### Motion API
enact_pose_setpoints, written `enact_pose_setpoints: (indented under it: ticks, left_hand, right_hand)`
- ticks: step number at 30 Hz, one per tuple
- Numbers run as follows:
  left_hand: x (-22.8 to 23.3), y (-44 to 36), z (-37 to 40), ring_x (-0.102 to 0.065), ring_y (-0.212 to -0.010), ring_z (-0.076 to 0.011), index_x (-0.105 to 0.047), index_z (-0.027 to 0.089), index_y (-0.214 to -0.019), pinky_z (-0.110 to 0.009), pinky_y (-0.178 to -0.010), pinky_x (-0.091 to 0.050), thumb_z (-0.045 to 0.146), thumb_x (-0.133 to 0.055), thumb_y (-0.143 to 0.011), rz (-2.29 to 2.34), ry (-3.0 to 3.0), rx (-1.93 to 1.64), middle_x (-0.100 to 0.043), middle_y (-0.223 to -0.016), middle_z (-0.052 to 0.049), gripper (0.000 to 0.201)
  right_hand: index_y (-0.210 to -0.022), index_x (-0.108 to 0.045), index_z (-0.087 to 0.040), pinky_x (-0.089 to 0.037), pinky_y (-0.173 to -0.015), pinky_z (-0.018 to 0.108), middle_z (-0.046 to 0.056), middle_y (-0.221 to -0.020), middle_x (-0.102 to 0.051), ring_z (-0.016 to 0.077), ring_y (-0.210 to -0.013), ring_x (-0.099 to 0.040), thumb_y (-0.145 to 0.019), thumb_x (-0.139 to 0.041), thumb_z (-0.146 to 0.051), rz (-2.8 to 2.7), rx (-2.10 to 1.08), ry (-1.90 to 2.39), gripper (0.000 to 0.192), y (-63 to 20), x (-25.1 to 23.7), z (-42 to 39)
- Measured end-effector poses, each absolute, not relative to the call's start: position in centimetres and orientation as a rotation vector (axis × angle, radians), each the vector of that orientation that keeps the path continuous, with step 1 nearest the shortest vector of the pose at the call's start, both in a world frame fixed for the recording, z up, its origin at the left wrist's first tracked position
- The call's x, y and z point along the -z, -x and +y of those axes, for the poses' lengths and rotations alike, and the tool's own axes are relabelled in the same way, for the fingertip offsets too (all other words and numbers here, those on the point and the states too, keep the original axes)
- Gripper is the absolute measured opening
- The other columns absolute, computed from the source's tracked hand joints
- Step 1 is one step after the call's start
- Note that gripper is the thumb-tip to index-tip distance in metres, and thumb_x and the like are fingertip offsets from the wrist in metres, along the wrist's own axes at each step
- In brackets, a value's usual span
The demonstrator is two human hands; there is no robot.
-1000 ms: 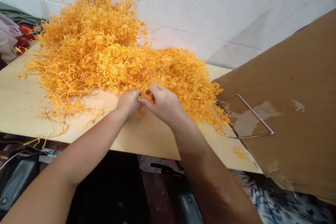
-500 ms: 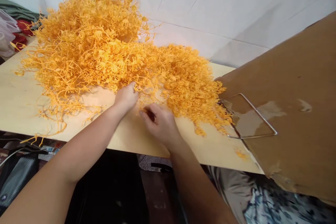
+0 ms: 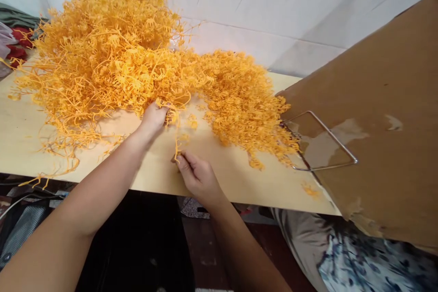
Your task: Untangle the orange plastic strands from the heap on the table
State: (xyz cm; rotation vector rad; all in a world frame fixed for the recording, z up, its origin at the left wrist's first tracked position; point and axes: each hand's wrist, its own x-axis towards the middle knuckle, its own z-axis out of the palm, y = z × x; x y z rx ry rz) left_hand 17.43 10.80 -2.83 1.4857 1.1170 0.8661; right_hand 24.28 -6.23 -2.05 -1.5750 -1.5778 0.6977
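In the head view, a large pile of orange stringy strands [image 3: 130, 59] is heaped on the table [image 3: 30, 132], spreading from its far left corner toward the right edge. The left hand [image 3: 153, 118] is pressed into the pile's near edge, fingers closed on a clump. The right hand [image 3: 196, 175], close to the table's near edge, is pinched on a single strand [image 3: 177, 143] drawn out from the pile. A cardboard sheet [image 3: 383, 114] with a wire frame [image 3: 321, 141] is seen at the right edge.
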Motion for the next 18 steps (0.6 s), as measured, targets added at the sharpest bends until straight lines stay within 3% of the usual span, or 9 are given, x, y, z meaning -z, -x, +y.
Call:
enact_pose_setpoints:
  ticks: [3,10,14,18]
  left_hand:
    - [1.8,-17.1,9.8,-0.060,-0.058,-0.0121,-0.056,0.011,-0.092,-0.026,-0.059,-0.048,0.024,-0.042,-0.078,0.886,-1.148,-0.802,-0.065,-0.070,-0.005,0.023]
    - [0.8,-16.5,7.6,-0.063,-0.076,-0.0131,-0.061,0.009,-0.083,-0.025,-0.069,-0.047,0.025,-0.054,-0.074,0.483,-1.007,-0.544,-0.067,-0.080,-0.008,0.019]
    - [1.2,-17.0,7.0,-0.054,-0.053,-0.0087,-0.060,0.008,-0.069,-0.022,-0.054,-0.041,0.024,-0.063,-0.068,0.525,-1.100,-0.509,-0.060,-0.059,-0.003,0.016]
    - [1.8,-17.7,7.1,-0.047,-0.043,-0.0057,-0.051,0.012,-0.061,-0.021,-0.050,-0.040,0.016,-0.056,-0.072,0.684,-1.003,-0.631,-0.049,-0.047,0.002,0.013]
  right_hand:
    - [-0.067,-0.046,-0.019,-0.034,-0.051,0.023,-0.002,-0.057,-0.042,0.0096,-0.053,-0.041,-0.086,-0.037,-0.042,-1.311,-0.778,1.574,0.032,-24.9,2.5,-4.6]
    - [-0.062,-0.044,-0.020,-0.029,-0.045,0.023,-0.003,-0.051,-0.037,0.0093,-0.047,-0.036,-0.082,-0.039,-0.046,-1.183,-0.829,1.573,0.034,-25.6,3.0,-1.4]
    - [-0.059,-0.042,-0.020,-0.033,-0.050,0.025,-0.001,-0.054,-0.043,0.0109,-0.051,-0.041,-0.082,-0.038,-0.041,-1.219,-0.759,1.610,0.031,-25.6,2.9,-0.8]
    - [-0.065,-0.046,-0.019,-0.036,-0.057,0.027,0.001,-0.061,-0.051,0.0134,-0.058,-0.048,-0.083,-0.037,-0.037,-1.402,-0.632,1.697,0.027,-25.0,2.4,-0.9]
